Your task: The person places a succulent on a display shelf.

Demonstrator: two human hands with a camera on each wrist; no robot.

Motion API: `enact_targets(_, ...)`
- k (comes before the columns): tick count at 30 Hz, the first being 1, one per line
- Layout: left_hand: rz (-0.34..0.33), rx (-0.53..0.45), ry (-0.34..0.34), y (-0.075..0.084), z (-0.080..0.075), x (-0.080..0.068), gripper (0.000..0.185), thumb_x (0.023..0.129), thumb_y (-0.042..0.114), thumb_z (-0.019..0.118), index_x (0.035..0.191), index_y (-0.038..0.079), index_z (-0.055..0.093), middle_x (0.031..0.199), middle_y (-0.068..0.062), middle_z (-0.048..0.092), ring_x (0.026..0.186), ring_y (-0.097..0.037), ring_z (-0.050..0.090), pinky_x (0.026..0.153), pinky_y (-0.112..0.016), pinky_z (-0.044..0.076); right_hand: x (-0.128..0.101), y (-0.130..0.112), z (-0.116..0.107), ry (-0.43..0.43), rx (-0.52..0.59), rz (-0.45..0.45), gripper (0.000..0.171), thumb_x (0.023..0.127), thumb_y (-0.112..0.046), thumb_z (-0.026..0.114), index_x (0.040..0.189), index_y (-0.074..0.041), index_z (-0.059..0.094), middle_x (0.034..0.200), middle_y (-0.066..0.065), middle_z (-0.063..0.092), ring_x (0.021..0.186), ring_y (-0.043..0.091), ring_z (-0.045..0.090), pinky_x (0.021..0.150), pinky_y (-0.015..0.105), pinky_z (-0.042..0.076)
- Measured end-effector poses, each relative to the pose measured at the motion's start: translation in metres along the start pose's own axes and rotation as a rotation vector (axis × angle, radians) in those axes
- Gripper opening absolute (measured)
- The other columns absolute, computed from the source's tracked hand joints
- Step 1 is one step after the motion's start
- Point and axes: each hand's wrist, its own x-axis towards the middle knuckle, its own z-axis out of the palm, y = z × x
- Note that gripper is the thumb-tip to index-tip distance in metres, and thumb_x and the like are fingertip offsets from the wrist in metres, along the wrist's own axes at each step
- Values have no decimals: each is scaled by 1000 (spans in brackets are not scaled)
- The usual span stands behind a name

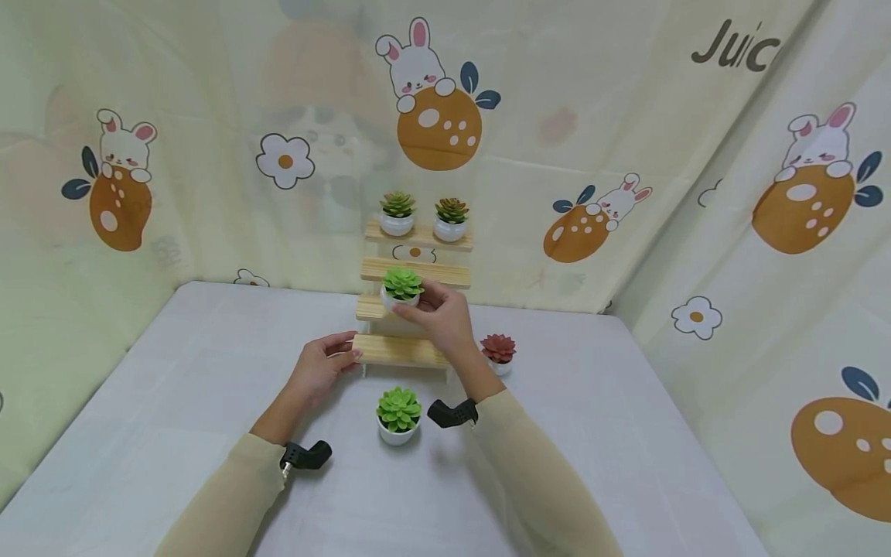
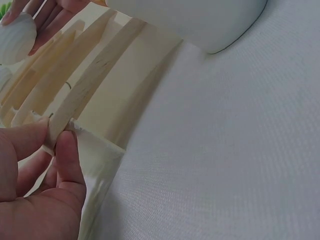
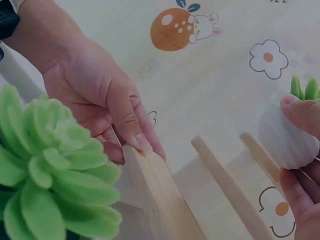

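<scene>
My left hand (image 1: 323, 368) pinches the left end of the lowest board of a stepped wooden plant stand (image 1: 400, 350); the left wrist view shows thumb and fingers on the board's end (image 2: 85, 90). With my right hand (image 1: 445, 316) I hold a potted green succulent (image 1: 402, 285) by its white pot (image 3: 287, 132), in front of the stand's middle boards. Whether the pot touches a board cannot be told. On the top board stand two small potted succulents, a green one (image 1: 397, 213) and a brownish one (image 1: 451, 219).
Another green succulent (image 1: 399, 414) in a white pot stands on the white table in front of the stand. A red succulent (image 1: 499, 353) stands right of it, partly behind my right forearm. A printed curtain (image 1: 334, 232) hangs close behind the stand.
</scene>
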Motion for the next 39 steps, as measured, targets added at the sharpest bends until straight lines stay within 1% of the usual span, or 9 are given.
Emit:
enact_targets(5,0,-2,-1,0,0,1,48,98,-4,63,144,-7,52,118,-14,61,91,-8,64,81,-20,62,5,-4,1,-10,4,-7,53,80,-13,89,129,-9,70,122,13,73,110,20,71,93,26,62)
enact_targets(12,-5,1,6,0,1,0,49,97,-4,63,145,-6,51,117,-13,60,92,-8,63,81,-19,62,16,-3,0,-2,-20,-1,53,79,-16,90,129,-11,71,121,10,74,109,19,72,90,24,62)
enact_targets(20,7,-18,4,0,2,0,50,97,-6,63,145,-9,50,117,-14,60,88,-5,64,81,-19,62,26,-8,3,-12,-79,-30,59,80,-21,89,134,-11,68,126,8,72,113,19,71,97,29,61)
enact_targets(25,-5,-9,6,0,2,1,50,97,-5,63,146,-7,50,120,-15,59,90,-6,64,81,-19,62,32,-15,7,-15,-110,-27,57,80,-24,90,131,-10,69,123,10,73,111,20,72,97,29,61)
enact_targets(30,-8,9,8,-1,1,2,49,98,-3,64,146,-5,51,122,-16,58,92,-8,63,81,-20,62,40,-17,8,-4,-98,-16,53,81,-22,89,129,-8,71,121,12,74,110,21,72,93,29,62)
enact_targets(33,-6,7,4,-2,1,2,50,98,-2,64,146,-6,50,121,-16,58,93,-8,63,82,-20,62,45,-17,8,6,-103,-14,51,81,-21,89,128,-8,71,121,12,74,110,21,72,93,29,62)
enact_targets(39,-9,-3,4,-1,1,2,50,98,-4,63,146,-7,50,120,-16,58,91,-7,63,81,-18,62,55,-12,10,27,-160,4,53,80,-28,90,127,-11,71,119,8,74,108,19,72,93,30,62)
